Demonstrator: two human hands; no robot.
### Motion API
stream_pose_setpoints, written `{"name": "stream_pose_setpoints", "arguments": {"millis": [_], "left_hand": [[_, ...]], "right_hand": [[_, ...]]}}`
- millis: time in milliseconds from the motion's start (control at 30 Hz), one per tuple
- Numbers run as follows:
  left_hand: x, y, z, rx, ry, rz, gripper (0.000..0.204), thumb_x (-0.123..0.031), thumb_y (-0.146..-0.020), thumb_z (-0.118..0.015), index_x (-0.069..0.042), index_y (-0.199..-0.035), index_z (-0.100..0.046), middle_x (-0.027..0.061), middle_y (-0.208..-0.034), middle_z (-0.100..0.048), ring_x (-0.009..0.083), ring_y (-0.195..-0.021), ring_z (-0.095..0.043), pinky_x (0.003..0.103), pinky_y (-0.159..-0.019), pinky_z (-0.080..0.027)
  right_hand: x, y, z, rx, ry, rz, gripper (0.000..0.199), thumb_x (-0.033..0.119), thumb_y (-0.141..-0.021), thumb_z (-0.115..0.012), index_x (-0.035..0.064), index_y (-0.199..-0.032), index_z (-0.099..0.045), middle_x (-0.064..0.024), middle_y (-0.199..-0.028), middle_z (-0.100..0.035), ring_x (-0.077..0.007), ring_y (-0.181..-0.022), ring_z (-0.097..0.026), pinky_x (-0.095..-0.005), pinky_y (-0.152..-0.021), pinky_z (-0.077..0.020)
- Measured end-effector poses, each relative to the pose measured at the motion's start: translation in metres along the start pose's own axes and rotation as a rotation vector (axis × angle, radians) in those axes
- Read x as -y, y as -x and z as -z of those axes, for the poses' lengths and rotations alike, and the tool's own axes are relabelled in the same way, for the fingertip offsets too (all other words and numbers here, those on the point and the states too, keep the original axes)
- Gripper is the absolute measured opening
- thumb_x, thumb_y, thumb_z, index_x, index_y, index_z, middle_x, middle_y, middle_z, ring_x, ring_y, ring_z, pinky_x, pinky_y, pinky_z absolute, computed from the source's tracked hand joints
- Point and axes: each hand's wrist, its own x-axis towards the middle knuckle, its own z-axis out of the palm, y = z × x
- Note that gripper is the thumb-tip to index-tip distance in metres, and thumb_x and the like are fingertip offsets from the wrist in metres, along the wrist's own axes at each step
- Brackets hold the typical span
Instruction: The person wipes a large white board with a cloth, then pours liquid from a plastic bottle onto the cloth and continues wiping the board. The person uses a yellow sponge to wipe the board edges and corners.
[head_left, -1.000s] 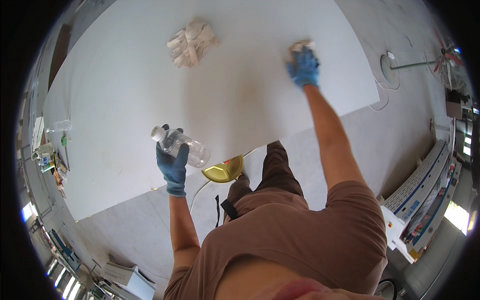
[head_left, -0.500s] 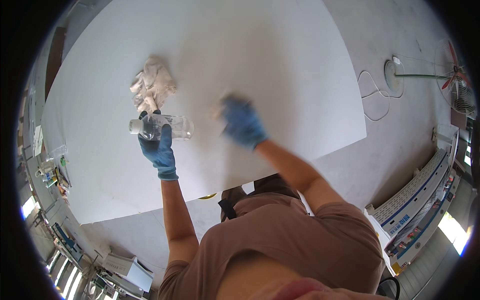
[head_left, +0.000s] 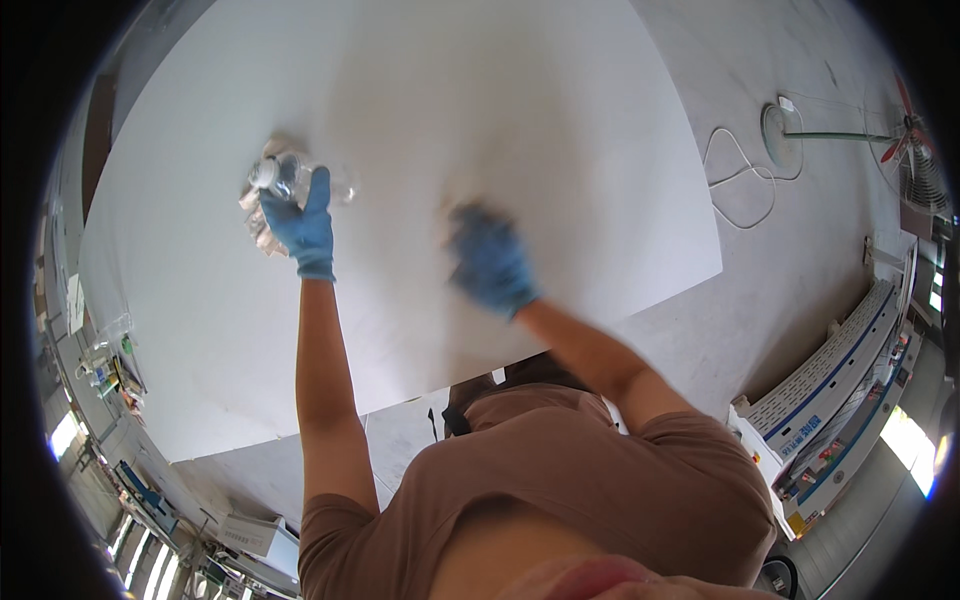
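My left hand [head_left: 305, 231], in a blue glove, is closed around a clear bottle [head_left: 290, 178] with a white cap. The bottle lies on its side in my grip, cap to the left, its right end blurred. Under the bottle and the hand, a crumpled off-white cloth [head_left: 263, 238] is partly hidden. To the right, my right hand [head_left: 492, 258], also blue-gloved, is low over the white tabletop [head_left: 420, 340] and smeared by motion. Past its fingertips shows a beige edge, which looks like another cloth held under the fingers.
A standing fan [head_left: 905, 145] and a loose white cable [head_left: 745, 180] are on the floor beyond the table's right edge. Long white machine panels [head_left: 830, 385] stand at the lower right. Small items [head_left: 110, 370] sit off the left side, and a white box [head_left: 258, 538] lower left.
My left hand has moved the bottle farther away and slightly left, over the crumpled cloth. My right hand has shifted slightly nearer and is still blurred.
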Motion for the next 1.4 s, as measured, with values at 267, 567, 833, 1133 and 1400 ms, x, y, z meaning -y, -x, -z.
{"name": "stream_pose_setpoints", "arguments": {"millis": [267,567,833,1133,1400], "left_hand": [[0.034,-0.091,-0.060,-0.070,0.089,-0.037,0.074,-0.009,-0.078,-0.095,-0.001,-0.138,-0.053,0.0069,-0.127,-0.063,0.0206,-0.112,-0.062,0.033,-0.099,-0.056],[0.041,-0.080,-0.064,-0.079,-0.034,-0.045,0.082,-0.015,-0.077,-0.095,-0.001,-0.145,-0.051,0.0108,-0.130,-0.065,0.0232,-0.117,-0.064,0.036,-0.105,-0.054],[0.036,-0.054,-0.059,-0.198,-0.223,0.048,0.100,-0.020,-0.082,-0.092,0.002,-0.160,-0.033,0.0143,-0.154,-0.048,0.0272,-0.140,-0.049,0.040,-0.119,-0.042],[0.012,0.128,0.096,-0.385,-0.349,0.098,0.096,-0.011,-0.092,-0.084,0.000,-0.166,-0.025,0.0191,-0.169,-0.035,0.0308,-0.153,-0.039,0.043,-0.124,-0.037],[0.016,0.217,0.139,-0.523,-0.640,0.356,0.089,-0.027,-0.096,-0.081,0.001,-0.164,-0.030,0.0178,-0.169,-0.035,0.0316,-0.155,-0.037,0.046,-0.127,-0.033]], "right_hand": [[-0.124,-0.037,0.043,-0.218,0.015,-0.040,0.036,0.020,-0.095,-0.065,0.0144,-0.131,-0.067,-0.0093,-0.139,-0.066,-0.0269,-0.130,-0.061,-0.0409,-0.105,-0.0507],[-0.185,-0.021,0.066,-0.498,0.212,-0.273,0.047,0.038,-0.092,-0.069,0.0133,-0.132,-0.070,-0.0144,-0.140,-0.067,-0.0413,-0.134,-0.059,-0.0564,-0.110,-0.0465],[0.062,0.038,-0.014,0.113,-0.173,0.200,0.036,0.037,-0.097,-0.062,0.0115,-0.122,-0.065,-0.0104,-0.132,-0.066,-0.0306,-0.120,-0.064,-0.0513,-0.101,-0.0503],[-0.339,-0.092,0.100,-0.435,0.544,-0.545,0.052,0.051,-0.103,-0.050,0.0156,-0.140,-0.060,-0.0088,-0.153,-0.055,-0.0305,-0.145,-0.046,-0.0591,-0.114,-0.0366],[-0.050,-0.133,-0.048,-0.312,0.068,0.023,0.042,0.025,-0.096,-0.059,0.0075,-0.133,-0.063,-0.0181,-0.137,-0.063,-0.0394,-0.132,-0.054,-0.0611,-0.116,-0.0370]]}}
